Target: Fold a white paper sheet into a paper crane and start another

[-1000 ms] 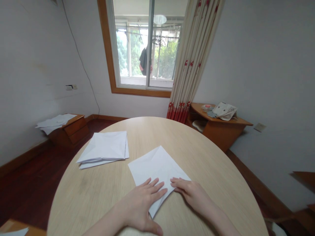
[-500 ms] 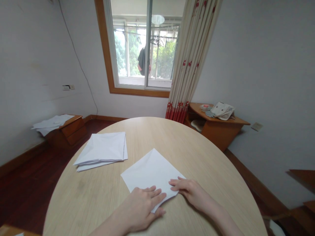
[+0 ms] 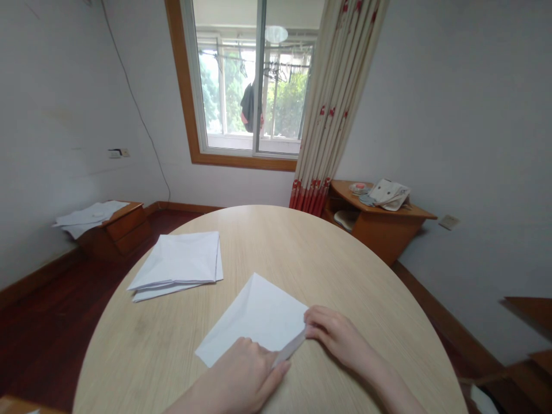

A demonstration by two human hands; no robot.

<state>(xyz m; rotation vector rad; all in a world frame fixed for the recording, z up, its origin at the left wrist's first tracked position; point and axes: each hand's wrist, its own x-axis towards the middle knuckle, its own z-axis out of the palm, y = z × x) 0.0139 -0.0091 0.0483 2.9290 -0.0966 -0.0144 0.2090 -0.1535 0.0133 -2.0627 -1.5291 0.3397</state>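
A folded white paper sheet (image 3: 254, 316) lies on the round pale wooden table (image 3: 302, 253) in front of me. My left hand (image 3: 241, 379) has its fingers curled on the sheet's near corner and lifts that edge a little. My right hand (image 3: 334, 333) pinches the sheet's right corner with fingers drawn together. The near right edge of the paper stands slightly off the table between both hands.
A stack of folded white sheets (image 3: 179, 264) lies on the table's left side. A low wooden cabinet (image 3: 114, 227) with papers stands at the left wall. A wooden side table (image 3: 379, 221) with a bag is on the right, by the curtain (image 3: 332, 103).
Both hands went from lying flat on the sheet to gripping its near edge. The sheet turned and slid left and toward me, and its near edge lifted.
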